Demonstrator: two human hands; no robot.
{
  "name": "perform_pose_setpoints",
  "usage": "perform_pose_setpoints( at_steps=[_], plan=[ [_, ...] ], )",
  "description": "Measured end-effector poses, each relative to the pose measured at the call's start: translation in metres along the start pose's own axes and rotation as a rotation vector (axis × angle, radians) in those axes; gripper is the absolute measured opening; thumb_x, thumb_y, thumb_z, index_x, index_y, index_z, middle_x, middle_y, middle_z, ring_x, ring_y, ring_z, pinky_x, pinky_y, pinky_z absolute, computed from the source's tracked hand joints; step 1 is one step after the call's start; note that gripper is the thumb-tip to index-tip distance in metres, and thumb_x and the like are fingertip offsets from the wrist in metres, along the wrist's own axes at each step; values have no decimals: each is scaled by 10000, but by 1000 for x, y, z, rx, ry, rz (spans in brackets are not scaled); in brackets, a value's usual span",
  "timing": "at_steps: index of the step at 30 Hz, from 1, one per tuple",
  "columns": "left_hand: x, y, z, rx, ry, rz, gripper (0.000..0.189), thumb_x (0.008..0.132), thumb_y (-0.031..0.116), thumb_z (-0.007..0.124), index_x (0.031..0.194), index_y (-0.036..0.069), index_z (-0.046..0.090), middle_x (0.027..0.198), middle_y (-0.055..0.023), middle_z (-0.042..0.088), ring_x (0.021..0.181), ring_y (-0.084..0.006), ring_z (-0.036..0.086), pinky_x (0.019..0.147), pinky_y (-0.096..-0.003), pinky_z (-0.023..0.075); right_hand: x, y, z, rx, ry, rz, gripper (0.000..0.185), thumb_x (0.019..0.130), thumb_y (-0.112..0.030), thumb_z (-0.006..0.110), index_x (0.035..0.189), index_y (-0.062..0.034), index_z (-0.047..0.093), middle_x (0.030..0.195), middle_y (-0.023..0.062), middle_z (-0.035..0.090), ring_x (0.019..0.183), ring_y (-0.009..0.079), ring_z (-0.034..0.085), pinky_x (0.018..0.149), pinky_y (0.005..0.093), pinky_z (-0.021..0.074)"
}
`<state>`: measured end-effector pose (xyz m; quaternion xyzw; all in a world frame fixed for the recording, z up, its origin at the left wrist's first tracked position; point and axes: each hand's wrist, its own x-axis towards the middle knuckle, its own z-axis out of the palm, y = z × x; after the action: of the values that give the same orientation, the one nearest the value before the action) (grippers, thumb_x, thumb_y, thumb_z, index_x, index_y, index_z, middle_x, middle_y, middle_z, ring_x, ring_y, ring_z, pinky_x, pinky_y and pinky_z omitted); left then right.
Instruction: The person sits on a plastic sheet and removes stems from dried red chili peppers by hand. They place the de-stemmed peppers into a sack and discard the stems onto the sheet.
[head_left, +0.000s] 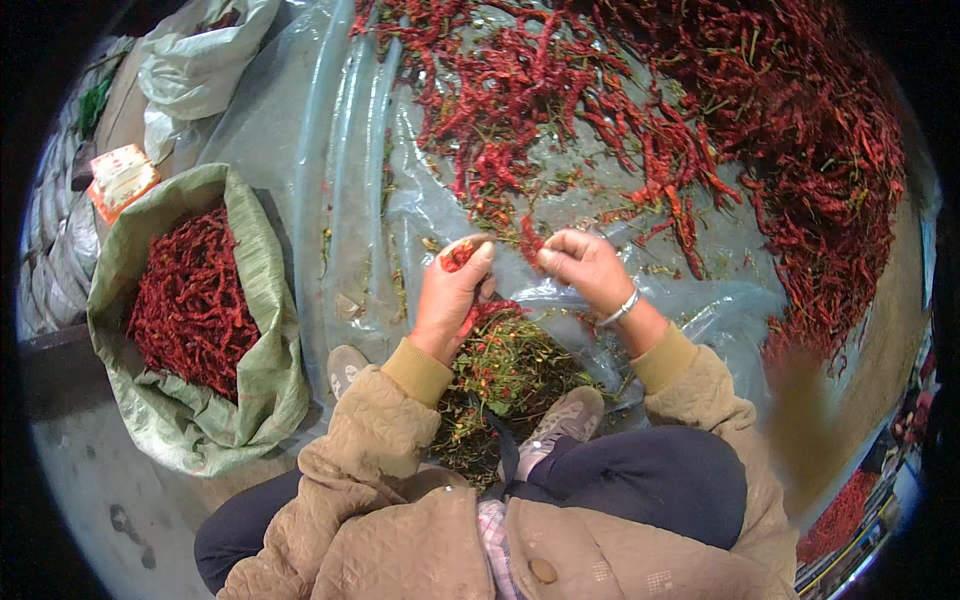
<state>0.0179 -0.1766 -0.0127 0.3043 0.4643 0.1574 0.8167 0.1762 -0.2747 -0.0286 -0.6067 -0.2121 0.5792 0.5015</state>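
My left hand (451, 291) is closed around several red chili peppers (457, 257); some show above the thumb, others hang below the palm. Just to its right, my right hand (585, 262) pinches a dried red chili pepper (530, 238) between thumb and fingers. The two hands are apart, above the plastic sheet (420, 217). Under them, between my shoes, lies a heap of green stems and leaf scraps (517, 367) with bits of red in it. Ahead is a loose spread of red chili peppers (502, 97) on the sheet.
A green woven sack (259, 322) holding red chili peppers (195, 300) stands open at my left. A large chili pile (817, 150) curves along the right. A white sack (199, 67) and an orange-and-white packet (124, 180) are at the upper left.
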Motion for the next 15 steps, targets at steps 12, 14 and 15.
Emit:
perform_pose_setpoints(
  at_steps=[12, 14, 15],
  plan=[
    [11, 9, 34, 296, -154, -28, 99, 796, 95, 611, 859, 23, 585, 673, 18, 544, 525, -48, 472, 466, -188, 380, -10, -5, -12, 123, 13, -102, 247, 819, -224, 610, 916, -1, 567, 820, 12, 589, 684, 64, 505, 596, 223, 422],
    [4, 8, 36, 273, -183, -77, 77, 812, 99, 578, 851, 33, 570, 667, 0, 551, 507, -63, 483, 452, -197, 391, -1, -7, -10, -7, 22, -164, 180, 786, -168, 630, 828, -10, 554, 763, 24, 578, 667, 75, 505, 581, 253, 422],
    [1, 10, 37, 240, -168, -123, 70, 817, 100, 566, 843, 35, 562, 665, -8, 554, 506, -68, 488, 452, -201, 396, 4, -10, -6, -143, 29, -194, 159, 770, -146, 633, 797, -15, 547, 733, 43, 572, 653, 97, 515, 578, 270, 423]
  ],
)
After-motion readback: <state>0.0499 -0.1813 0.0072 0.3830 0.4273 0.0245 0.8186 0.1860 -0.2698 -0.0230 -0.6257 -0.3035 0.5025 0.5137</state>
